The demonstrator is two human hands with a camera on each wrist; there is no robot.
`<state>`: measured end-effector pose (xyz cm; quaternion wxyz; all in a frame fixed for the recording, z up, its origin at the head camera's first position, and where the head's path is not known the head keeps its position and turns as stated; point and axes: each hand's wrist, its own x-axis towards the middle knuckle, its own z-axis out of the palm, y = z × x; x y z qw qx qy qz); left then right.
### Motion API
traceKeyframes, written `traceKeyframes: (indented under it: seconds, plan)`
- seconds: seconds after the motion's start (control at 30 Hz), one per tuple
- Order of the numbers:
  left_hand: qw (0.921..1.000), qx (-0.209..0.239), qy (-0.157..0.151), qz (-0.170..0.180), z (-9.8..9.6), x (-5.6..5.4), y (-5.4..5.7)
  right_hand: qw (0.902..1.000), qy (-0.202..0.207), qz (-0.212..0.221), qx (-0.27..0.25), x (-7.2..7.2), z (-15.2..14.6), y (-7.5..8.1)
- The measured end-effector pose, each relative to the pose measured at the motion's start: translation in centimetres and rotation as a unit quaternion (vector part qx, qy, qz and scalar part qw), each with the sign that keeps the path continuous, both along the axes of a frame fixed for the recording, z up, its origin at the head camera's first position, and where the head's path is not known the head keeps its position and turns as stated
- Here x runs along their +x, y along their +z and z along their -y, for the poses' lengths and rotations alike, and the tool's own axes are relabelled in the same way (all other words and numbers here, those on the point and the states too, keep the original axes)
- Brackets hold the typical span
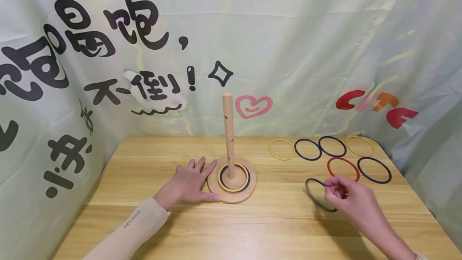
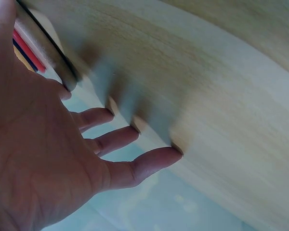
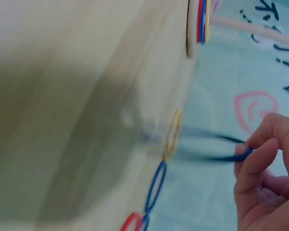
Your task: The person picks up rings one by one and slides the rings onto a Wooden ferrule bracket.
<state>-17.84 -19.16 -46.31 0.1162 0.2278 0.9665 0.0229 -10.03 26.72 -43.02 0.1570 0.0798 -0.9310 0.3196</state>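
My right hand (image 1: 355, 202) pinches a dark blue ring (image 1: 319, 204) between thumb and fingers at its edge. The ring hangs tilted above the table and looks blurred in the right wrist view. On the left, my left hand (image 1: 191, 181) rests with spread fingers against the round wooden base (image 1: 250, 187), thumb at its front edge. A wooden peg (image 1: 229, 135) stands upright from that base. Around its foot lie a yellow ring (image 1: 234, 190) on top and a blue ring (image 1: 221, 175) beneath. The right wrist view also shows a red ring (image 3: 201, 29) lower in the stack.
Flat on the back right of the wooden table (image 1: 252, 228) lie several loose rings, among them a yellow ring (image 1: 269, 147), a red ring (image 1: 337, 158) and a blue ring (image 1: 377, 182). A printed curtain (image 1: 306, 59) closes off the back and sides.
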Motion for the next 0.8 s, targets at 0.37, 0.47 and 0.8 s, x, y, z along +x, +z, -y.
traceKeyframes:
  seconds: [0.37, 0.47, 0.8]
  plan:
    - [1.0000, -0.001, -0.003, -0.006, 0.1, -0.1, -0.3, 0.9909, 0.089, -0.082, -0.060, -0.3, 5.5, 3.5]
    - [1.0000, -0.002, -0.004, -0.004, 0.1, -0.1, -0.3, 0.9861, 0.115, -0.094, -0.074, -0.6, 7.0, 4.7]
    - [1.0000, -0.002, -0.002, -0.005, 0.1, -0.1, -0.2, 0.9723, 0.164, -0.109, -0.126, -1.8, 11.5, 9.4]
